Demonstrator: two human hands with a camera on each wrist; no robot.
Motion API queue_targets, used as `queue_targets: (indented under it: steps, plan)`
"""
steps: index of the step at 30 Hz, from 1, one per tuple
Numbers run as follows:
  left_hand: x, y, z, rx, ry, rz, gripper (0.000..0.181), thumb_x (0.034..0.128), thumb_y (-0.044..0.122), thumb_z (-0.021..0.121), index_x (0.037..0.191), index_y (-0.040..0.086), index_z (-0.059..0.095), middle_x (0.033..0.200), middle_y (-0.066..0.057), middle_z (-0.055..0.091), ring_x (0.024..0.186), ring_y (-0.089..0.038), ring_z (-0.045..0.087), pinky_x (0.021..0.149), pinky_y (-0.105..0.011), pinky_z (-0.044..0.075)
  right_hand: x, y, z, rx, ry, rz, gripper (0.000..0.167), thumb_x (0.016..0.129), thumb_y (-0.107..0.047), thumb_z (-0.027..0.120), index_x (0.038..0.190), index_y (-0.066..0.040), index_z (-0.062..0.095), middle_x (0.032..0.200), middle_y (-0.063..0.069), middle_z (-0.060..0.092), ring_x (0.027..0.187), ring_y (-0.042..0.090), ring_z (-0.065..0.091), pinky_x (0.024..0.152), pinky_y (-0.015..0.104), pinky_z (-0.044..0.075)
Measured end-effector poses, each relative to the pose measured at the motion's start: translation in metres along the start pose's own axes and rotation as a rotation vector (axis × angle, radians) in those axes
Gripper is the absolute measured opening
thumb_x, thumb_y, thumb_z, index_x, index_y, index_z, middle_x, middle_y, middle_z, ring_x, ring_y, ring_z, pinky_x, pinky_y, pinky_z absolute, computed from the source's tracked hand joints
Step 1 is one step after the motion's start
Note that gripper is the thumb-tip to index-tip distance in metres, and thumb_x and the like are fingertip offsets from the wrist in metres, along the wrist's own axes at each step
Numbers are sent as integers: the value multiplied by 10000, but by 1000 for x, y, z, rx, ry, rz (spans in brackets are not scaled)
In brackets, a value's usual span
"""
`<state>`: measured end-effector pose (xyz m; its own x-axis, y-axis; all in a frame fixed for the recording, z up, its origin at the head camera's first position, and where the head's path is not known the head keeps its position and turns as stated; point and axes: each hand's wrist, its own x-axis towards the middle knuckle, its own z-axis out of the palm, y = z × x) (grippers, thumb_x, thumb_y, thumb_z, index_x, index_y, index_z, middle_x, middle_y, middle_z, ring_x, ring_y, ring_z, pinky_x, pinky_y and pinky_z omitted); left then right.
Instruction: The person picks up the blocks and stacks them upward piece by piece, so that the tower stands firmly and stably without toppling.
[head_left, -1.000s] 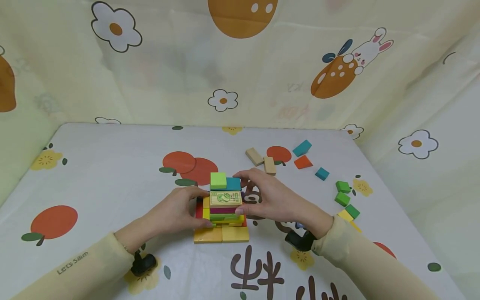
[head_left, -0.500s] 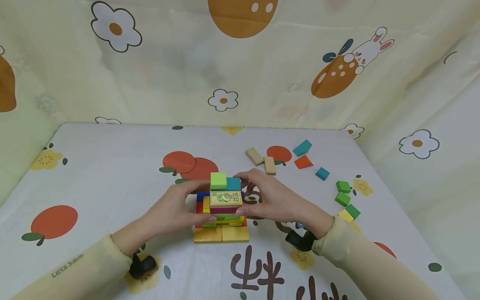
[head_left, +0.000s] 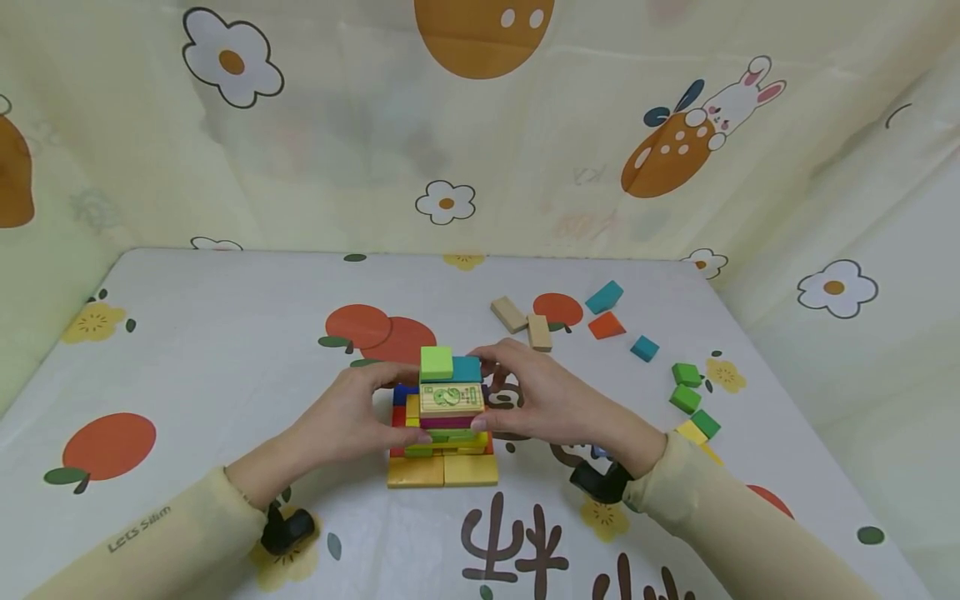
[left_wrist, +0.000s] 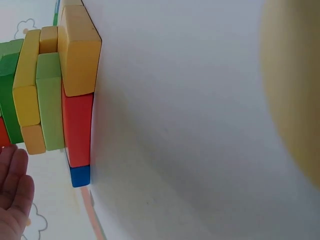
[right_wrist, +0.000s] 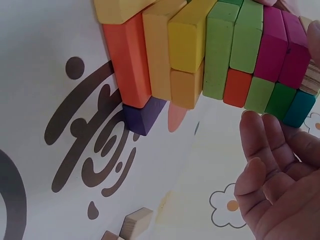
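A stepped tower of coloured wooden blocks (head_left: 452,422) stands at the table's middle. Its upper front carries a pale block (head_left: 452,399) with a green print; above it are a teal block (head_left: 467,369) and a light green block (head_left: 437,362). My left hand (head_left: 347,421) holds the tower's left side, thumb at the front and fingers reaching behind. On the other side my right hand (head_left: 546,394) grips it likewise, thumb beside the printed block. The right wrist view shows the right fingers (right_wrist: 256,135) against the tower's back. The left fingertips' contact is partly hidden.
To the right lie loose blocks: two plain wooden blocks (head_left: 509,313), a teal block (head_left: 604,296), an orange block (head_left: 607,324), a small blue block (head_left: 644,347), and several green blocks (head_left: 686,398) with yellow ones. A patterned cloth (head_left: 247,333) covers the table; a curtain (head_left: 337,150) hangs behind.
My left hand has shifted its fingers from the tower's left side round to the back, uncovering a dark blue block. Its thumb rose slightly. The right hand and tower look unmoved.
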<state>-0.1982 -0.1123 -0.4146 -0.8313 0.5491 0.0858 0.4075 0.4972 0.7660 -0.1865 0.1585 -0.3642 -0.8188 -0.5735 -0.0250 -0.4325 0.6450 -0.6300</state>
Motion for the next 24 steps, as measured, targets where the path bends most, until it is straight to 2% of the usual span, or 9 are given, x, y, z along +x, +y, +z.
queue_targets:
  steps: [5,14,24]
  plan:
    - [0,0,0,3,-1,-12,672,755,271,917,1329,50,647,1278,-66,712,1206,-283,647,1051,-558,522,1,0,2,12,1,9,697,851,-301,843,1428,-81,518,1209,17,611,1051,169,577,803,414,606]
    - [0,0,-1,8,-6,-8,649,769,301,908,1308,41,658,1264,-78,718,1201,-296,652,1050,-565,519,0,0,4,1,14,11,632,863,-284,826,1394,-89,546,1193,3,618,1039,164,576,823,407,593]
    - [0,0,-1,2,-7,-8,648,767,282,910,1310,34,656,1262,-83,719,1206,-300,652,1060,-569,511,-1,0,4,6,22,8,671,867,-301,823,1426,-92,518,1207,0,622,1035,167,579,812,425,592]
